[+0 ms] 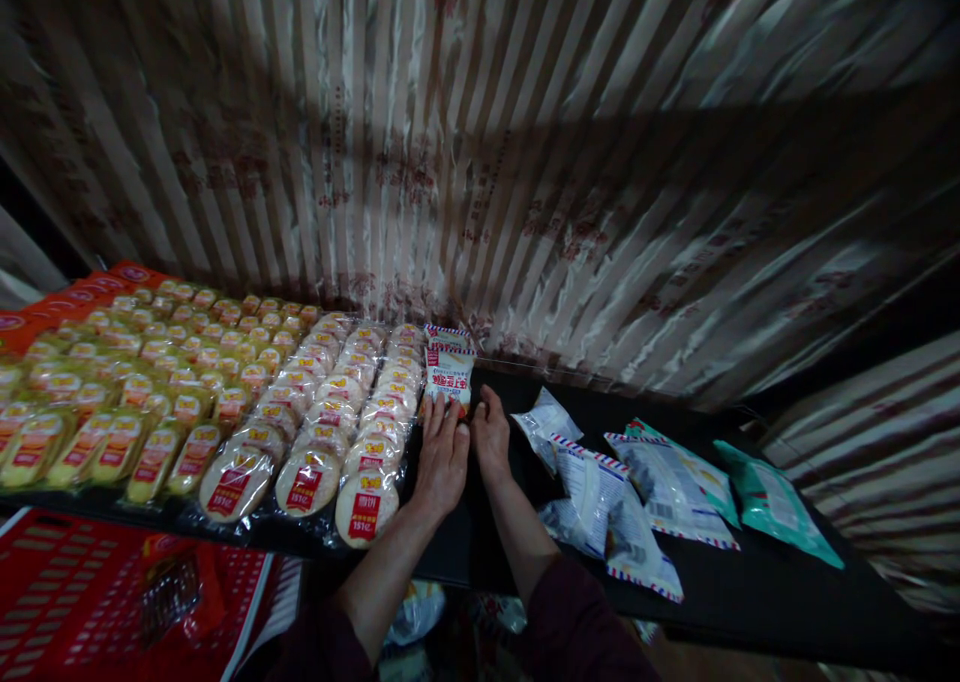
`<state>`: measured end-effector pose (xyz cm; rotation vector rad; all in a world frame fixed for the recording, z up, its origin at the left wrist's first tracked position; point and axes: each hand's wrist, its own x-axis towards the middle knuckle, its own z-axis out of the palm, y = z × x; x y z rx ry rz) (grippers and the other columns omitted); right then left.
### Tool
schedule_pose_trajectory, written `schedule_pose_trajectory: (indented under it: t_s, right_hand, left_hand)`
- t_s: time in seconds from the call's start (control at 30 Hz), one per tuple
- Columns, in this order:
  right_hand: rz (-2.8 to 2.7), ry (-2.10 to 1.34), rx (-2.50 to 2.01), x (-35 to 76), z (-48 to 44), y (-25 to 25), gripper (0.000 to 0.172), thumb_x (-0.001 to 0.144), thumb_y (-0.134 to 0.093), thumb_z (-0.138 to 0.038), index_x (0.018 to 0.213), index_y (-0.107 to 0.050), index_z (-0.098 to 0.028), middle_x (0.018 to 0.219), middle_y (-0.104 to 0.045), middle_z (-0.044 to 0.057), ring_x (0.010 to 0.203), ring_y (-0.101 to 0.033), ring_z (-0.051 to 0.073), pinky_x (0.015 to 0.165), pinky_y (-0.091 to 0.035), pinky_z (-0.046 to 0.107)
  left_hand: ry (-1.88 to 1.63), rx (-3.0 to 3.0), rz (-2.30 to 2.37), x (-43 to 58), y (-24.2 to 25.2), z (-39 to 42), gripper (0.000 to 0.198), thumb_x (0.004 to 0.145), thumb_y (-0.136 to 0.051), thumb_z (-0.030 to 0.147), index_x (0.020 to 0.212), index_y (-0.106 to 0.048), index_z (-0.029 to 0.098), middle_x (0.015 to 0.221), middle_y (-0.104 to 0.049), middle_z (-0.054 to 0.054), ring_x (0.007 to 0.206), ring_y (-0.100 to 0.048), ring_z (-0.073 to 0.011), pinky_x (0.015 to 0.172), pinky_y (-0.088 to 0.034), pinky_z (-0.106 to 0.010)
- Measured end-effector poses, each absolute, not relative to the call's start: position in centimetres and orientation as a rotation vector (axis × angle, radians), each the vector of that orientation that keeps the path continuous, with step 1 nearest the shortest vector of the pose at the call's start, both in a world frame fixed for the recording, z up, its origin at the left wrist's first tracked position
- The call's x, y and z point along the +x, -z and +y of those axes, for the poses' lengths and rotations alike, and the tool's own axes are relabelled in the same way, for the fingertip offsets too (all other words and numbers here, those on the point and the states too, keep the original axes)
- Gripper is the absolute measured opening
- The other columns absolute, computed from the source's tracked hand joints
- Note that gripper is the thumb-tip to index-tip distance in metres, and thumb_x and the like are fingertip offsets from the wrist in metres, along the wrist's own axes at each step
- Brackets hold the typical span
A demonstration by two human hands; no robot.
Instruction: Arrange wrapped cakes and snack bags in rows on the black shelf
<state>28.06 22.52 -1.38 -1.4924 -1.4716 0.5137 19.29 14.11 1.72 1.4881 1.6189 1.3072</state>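
My left hand [442, 454] lies with outstretched fingers on the lower end of a white snack bag [450, 374] with red lettering. Just behind that bag, another similar bag [448, 336] shows its striped top edge. My right hand [491, 434] is beside the front bag's lower right corner, fingers loosely extended and nothing visible in them; whether it touches the bag I cannot tell. Left of my hands, round rice crackers [365, 512] in clear wrappers overlap in three rows. Several loose white bags with striped edges [592, 482] lie to the right on the black table [750, 592].
Yellow-wrapped snacks [157, 462] fill the table's left part, with red packs [67, 307] behind them. Green bags [780, 502] lie at the far right. A red basket [67, 582] stands below at the left, and a striped sheet [480, 162] hangs behind the table.
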Motion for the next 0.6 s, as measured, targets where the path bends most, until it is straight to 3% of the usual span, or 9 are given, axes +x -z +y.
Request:
schedule_pose_trajectory:
  t_s: [0.47,0.6]
  right_hand:
    - [-1.492,-0.584,-1.692,27.8,26.6,0.2,0.04,0.08,-0.047,-0.027,0.113,-0.067,-0.016,0.111,-0.07,0.012,0.103,-0.064,0.025,0.093,-0.047,0.042]
    - [-1.582,-0.631,-1.749,27.7,26.6,-0.6,0.036,0.081,-0.049,-0.025,0.112,-0.067,-0.019,0.11,-0.071,0.008,0.102,-0.065,0.022,0.088,-0.049,0.034]
  left_hand:
    - [-1.279,1.433,1.586,19.2,-2.1,14.3,0.051,0.095,-0.028,0.037,0.139,-0.044,0.015,0.155,-0.026,-0.009,0.145,-0.005,-0.0198,0.119,-0.011,-0.042]
    - [-1.285,1.417,1.576,19.1,-2.1,14.3,0.053,0.095,-0.028,0.038,0.139,-0.043,0.013,0.155,-0.024,-0.009,0.145,-0.004,-0.0204,0.119,-0.011,-0.043]
